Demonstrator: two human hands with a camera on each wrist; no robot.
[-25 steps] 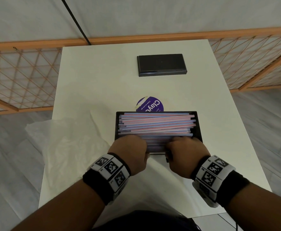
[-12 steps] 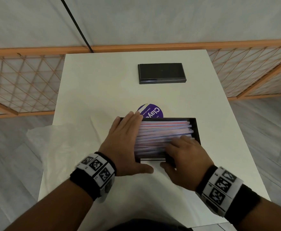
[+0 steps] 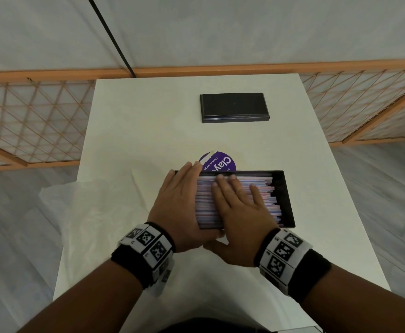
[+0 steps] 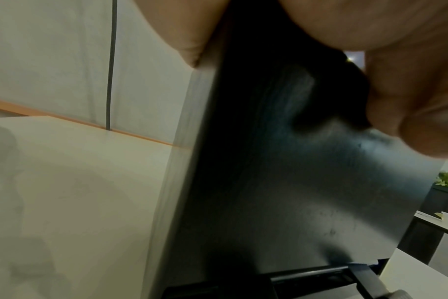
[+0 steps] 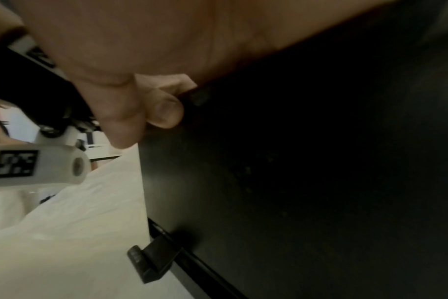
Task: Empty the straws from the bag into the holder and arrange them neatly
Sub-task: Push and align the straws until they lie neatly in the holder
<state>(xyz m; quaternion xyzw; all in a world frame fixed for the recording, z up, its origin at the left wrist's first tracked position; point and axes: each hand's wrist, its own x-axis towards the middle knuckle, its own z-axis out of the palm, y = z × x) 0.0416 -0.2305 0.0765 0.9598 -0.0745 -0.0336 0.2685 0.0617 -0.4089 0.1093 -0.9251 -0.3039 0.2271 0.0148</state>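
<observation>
Straws fill holder, both hands flat.

left hand flat, right hand flat, fingers extended

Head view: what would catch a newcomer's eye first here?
Both hands lie flat on pink and blue straws in the black holder mid-table: left hand at the left end, right hand on top. A black lid lies beyond; a clear bag lies left.
</observation>
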